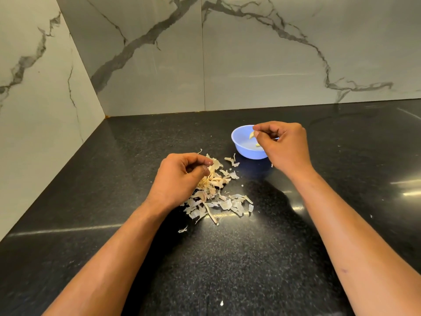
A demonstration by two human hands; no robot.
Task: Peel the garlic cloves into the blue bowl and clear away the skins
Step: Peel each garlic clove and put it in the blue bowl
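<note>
Skins [218, 201] lay nearest, left hand [180, 179] pinching among them; right hand [280, 144], fingertips pinched together, hovered directly over the blue bowl [241, 147].

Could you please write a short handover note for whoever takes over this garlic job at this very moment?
Left hand: over the pile of garlic skins on the black counter, fingers curled and pinching a piece of skin at the top of the pile.
Right hand: above the blue bowl, fingertips pinched together; whether it holds anything cannot be told.
Done: at least two peeled cloves lie in the bowl.
Left: check the pile for any unpeeled cloves, which the left hand partly hides, then gather the skins, including stray flakes near the bowl and towards the front edge, and clear them away.
</note>
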